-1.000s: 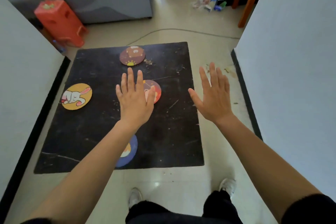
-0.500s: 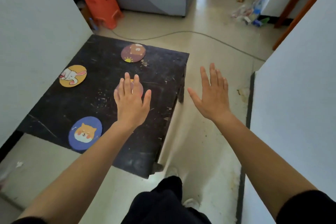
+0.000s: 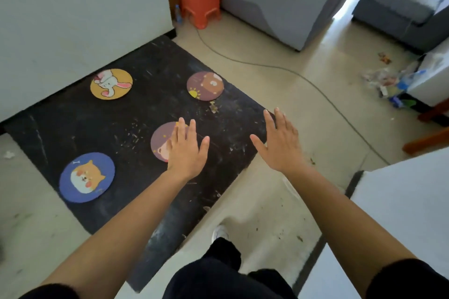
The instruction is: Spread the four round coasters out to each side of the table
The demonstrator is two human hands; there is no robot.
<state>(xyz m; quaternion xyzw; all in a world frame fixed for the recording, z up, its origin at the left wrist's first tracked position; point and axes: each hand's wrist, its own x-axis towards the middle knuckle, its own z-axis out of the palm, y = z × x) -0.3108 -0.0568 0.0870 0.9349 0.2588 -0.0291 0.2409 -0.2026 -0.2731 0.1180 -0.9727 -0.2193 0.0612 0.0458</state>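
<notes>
**Person steps round the corner; one coaster still mid-table**

Compared with a second ago, the view has swung: the person now stands at a corner of the black scratched table (image 3: 102,128), and the left hand (image 3: 188,153), flat with fingers spread, still covers the purple round bear coaster (image 3: 161,141) near the middle. The right hand (image 3: 279,145) hovers spread and empty at the table's edge. Four coasters in all: the yellow round rabbit coaster (image 3: 111,84), the maroon round bear coaster (image 3: 205,85) and the blue round dog coaster (image 3: 87,177) sit near edges. One side likely remains unfilled.
</notes>
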